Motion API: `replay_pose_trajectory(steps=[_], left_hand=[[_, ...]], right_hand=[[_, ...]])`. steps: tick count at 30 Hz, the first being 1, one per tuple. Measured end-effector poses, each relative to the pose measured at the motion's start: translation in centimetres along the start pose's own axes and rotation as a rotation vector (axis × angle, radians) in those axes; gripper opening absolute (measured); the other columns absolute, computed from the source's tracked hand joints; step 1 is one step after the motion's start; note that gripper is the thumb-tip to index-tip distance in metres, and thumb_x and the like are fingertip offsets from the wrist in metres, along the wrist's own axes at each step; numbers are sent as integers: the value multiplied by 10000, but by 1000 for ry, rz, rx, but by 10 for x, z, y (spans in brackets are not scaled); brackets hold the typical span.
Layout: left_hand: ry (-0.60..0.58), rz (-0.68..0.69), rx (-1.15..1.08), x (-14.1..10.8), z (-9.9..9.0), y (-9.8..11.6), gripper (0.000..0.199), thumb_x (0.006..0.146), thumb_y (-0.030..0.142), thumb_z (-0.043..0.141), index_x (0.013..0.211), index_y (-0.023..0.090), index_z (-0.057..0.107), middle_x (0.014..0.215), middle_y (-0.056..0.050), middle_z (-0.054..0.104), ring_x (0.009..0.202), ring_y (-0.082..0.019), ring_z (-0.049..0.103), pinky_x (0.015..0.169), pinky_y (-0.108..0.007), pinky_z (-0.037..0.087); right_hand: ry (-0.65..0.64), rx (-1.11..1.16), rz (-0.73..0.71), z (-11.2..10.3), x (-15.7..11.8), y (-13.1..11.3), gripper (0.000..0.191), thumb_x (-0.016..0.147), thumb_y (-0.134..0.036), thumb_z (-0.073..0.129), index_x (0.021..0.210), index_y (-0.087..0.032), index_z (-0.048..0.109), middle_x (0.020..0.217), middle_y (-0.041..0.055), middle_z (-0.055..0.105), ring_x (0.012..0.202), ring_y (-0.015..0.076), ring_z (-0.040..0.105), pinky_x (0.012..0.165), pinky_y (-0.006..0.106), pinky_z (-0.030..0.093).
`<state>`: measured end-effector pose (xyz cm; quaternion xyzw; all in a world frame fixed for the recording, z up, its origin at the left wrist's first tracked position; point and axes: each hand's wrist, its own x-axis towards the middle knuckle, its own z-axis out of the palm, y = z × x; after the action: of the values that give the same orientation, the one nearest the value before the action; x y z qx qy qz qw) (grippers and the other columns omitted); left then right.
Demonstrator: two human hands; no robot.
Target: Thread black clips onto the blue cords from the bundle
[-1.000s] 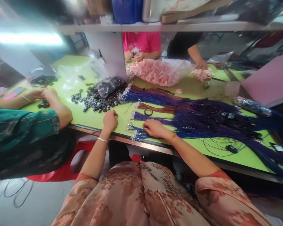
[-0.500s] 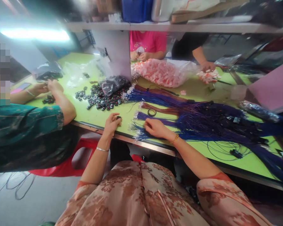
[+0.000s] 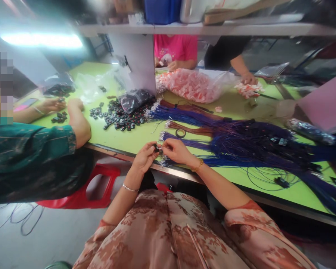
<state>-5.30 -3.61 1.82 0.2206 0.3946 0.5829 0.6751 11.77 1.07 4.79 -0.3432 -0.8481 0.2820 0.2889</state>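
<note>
Near the table's front edge, my left hand [image 3: 145,155] pinches a small black connector [image 3: 156,148] between thumb and fingers. My right hand [image 3: 176,150] meets it from the right, its fingers closed at the connector; what they grip, probably a wire end, is too small to make out. Beneath and beside my right hand lie bundles of blue and purple wires [image 3: 229,144] with pale metal tips toward the left. A pile of black connectors [image 3: 123,118] sits farther back on the left.
A black tape roll [image 3: 180,133] lies among the wires. Behind are a bag of pink parts [image 3: 196,86] and a shelf [image 3: 168,30]. One person sits at the left by a red stool [image 3: 112,186]; others' hands work across the green table [image 3: 100,136].
My left hand has moved right with the black connector, and my right hand has shifted slightly left to meet it. The left neighbour's hands have parted.
</note>
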Motion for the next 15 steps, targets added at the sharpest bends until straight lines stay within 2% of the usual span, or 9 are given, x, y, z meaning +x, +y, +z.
replay_pose_trajectory(steps=[5, 15], left_hand=[[-41, -5, -4, -3, 8, -3, 221, 750, 146, 664, 969, 161, 644, 925, -56, 686, 758, -113, 629, 785, -267, 521], [-68, 29, 62, -4, 10, -4, 241, 739, 193, 698, 974, 161, 651, 939, -58, 685, 762, -116, 628, 790, -275, 515]], right_hand=[[6, -127, 19, 0, -6, -3, 169, 830, -244, 481, 677, -180, 514, 674, 14, 557, 606, 120, 429, 573, 242, 262], [-24, -142, 4, 0, -9, -4, 173, 814, -254, 485, 658, -184, 511, 669, 12, 566, 593, 120, 436, 574, 248, 266]])
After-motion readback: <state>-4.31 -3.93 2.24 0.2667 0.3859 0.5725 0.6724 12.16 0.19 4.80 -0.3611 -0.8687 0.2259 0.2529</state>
